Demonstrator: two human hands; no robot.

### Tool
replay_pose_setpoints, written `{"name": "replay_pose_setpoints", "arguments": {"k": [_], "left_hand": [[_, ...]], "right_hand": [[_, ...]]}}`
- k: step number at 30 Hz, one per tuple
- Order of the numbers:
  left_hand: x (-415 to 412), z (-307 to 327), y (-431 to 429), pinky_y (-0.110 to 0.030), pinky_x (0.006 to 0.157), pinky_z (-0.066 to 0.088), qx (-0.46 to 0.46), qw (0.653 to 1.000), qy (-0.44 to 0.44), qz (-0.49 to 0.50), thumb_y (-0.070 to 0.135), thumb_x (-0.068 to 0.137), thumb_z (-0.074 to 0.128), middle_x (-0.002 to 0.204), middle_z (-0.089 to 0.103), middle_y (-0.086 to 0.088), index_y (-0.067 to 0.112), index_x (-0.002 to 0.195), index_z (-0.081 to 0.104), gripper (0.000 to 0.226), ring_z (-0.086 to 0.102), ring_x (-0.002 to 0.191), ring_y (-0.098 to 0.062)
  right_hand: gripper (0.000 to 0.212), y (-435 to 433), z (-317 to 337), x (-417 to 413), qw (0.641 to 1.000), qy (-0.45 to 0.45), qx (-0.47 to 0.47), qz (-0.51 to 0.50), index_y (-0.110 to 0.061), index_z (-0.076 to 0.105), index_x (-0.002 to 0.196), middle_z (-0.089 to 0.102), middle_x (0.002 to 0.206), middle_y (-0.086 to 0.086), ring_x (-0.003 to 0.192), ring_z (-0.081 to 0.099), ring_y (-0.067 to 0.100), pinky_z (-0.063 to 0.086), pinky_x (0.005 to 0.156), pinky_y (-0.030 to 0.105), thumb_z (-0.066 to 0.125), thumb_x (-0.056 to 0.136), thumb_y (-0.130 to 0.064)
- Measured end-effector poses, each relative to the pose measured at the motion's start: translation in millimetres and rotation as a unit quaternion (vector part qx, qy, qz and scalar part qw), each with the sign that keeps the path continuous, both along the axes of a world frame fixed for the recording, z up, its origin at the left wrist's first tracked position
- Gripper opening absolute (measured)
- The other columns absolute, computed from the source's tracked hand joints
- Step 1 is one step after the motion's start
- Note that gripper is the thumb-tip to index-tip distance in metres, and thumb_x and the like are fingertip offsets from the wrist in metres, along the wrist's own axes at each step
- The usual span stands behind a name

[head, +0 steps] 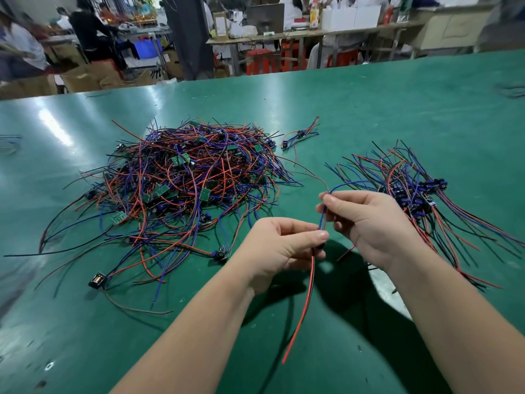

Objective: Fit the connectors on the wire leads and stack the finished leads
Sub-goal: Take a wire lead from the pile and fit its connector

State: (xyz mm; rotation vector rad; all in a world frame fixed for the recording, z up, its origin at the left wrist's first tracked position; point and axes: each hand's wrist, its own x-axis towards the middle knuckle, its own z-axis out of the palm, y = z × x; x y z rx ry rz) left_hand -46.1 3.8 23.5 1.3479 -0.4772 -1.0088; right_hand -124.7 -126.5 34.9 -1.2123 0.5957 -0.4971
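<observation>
Fitting a blue lead [322,217] into a dark connector [320,246] above the counter [397,109].
Left hand [281,245] pinches the connector, red wire [305,302] dangling; right hand [366,220] pinches the lead. Finished stack [420,194] lies at two o'clock, tangled pile [181,183] at ten. A slanted push could buckle the lead.

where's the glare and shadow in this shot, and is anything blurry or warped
Head view: light glares off the green table at left; the left hand and right hand, pinching a wire lead, throw a dark shadow beneath them; background workbenches are soft; the table's far edge bows from the wide-angle lens.
</observation>
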Motion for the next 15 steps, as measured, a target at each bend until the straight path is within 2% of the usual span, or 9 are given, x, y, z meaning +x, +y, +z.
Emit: {"name": "replay_pose_setpoints", "arguments": {"k": [4, 7, 9, 11, 12, 13, 15], "left_hand": [[-5, 0, 1, -0.018, 0.05, 0.051, 0.017, 0.999, -0.026, -0.044, 0.004, 0.078, 0.074, 0.07, 0.071, -0.003, 0.005, 0.088, 0.067, 0.012, 0.068, 0.057, -0.012], [-11, -4, -3, -0.019, 0.051, 0.051, -0.012, 0.998, -0.059, 0.014, 0.001, 0.076, 0.075, 0.066, 0.07, -0.005, 0.005, 0.085, 0.067, 0.013, 0.067, 0.055, -0.013], [-11, -7, -6, -0.02, 0.054, 0.053, -0.045, 0.995, -0.061, 0.072, -0.001, 0.075, 0.075, 0.066, 0.071, -0.004, 0.003, 0.086, 0.066, 0.015, 0.066, 0.055, -0.013], [-8, -10, -7, -0.019, 0.054, 0.052, -0.056, 0.989, -0.088, 0.108, -0.001, 0.074, 0.076, 0.066, 0.071, -0.003, 0.004, 0.086, 0.067, 0.016, 0.066, 0.056, -0.011], [-7, -11, -7, -0.02, 0.055, 0.052, -0.053, 0.986, -0.113, 0.115, -0.001, 0.074, 0.077, 0.067, 0.072, -0.003, 0.007, 0.086, 0.067, 0.017, 0.066, 0.058, -0.01], [-6, -12, -7, -0.02, 0.057, 0.052, -0.045, 0.982, -0.143, 0.119, 0.0, 0.073, 0.078, 0.068, 0.072, -0.002, 0.012, 0.087, 0.067, 0.022, 0.067, 0.06, -0.01], [-5, -15, -6, -0.02, 0.062, 0.052, -0.02, 0.972, -0.2, 0.122, 0.003, 0.073, 0.08, 0.067, 0.071, 0.0, 0.023, 0.095, 0.062, 0.035, 0.065, 0.061, -0.008]], "right_hand": [[0.01, -13, 6, -3, 0.998, -0.03, 0.007, -0.053, -0.005, 0.066, 0.079, 0.069, 0.059, 0.003, 0.049, 0.059, 0.005, 0.042, 0.046, 0.013, 0.061, 0.086, -0.002], [0.008, -14, 0, -3, 0.996, 0.018, -0.071, -0.042, -0.005, 0.067, 0.081, 0.07, 0.062, 0.002, 0.05, 0.06, 0.006, 0.046, 0.048, 0.015, 0.066, 0.086, -0.011], [0.025, -11, -4, -5, 0.981, 0.091, -0.171, -0.005, -0.005, 0.069, 0.079, 0.07, 0.066, 0.006, 0.052, 0.06, 0.008, 0.048, 0.05, 0.018, 0.072, 0.079, -0.03], [0.048, -7, -3, -8, 0.97, 0.124, -0.201, 0.063, -0.003, 0.071, 0.075, 0.071, 0.07, 0.013, 0.055, 0.058, 0.012, 0.048, 0.055, 0.022, 0.075, 0.063, -0.049], [0.052, -5, -3, -9, 0.967, 0.125, -0.2, 0.095, -0.002, 0.072, 0.074, 0.071, 0.071, 0.015, 0.056, 0.057, 0.014, 0.047, 0.057, 0.022, 0.075, 0.058, -0.051], [0.049, -4, -2, -9, 0.965, 0.12, -0.205, 0.114, -0.002, 0.072, 0.072, 0.071, 0.07, 0.015, 0.057, 0.055, 0.014, 0.045, 0.057, 0.021, 0.076, 0.058, -0.049], [0.028, -3, -2, -9, 0.959, 0.114, -0.232, 0.116, -0.006, 0.072, 0.066, 0.068, 0.063, 0.01, 0.057, 0.051, 0.013, 0.041, 0.056, 0.022, 0.08, 0.068, -0.033]]}}
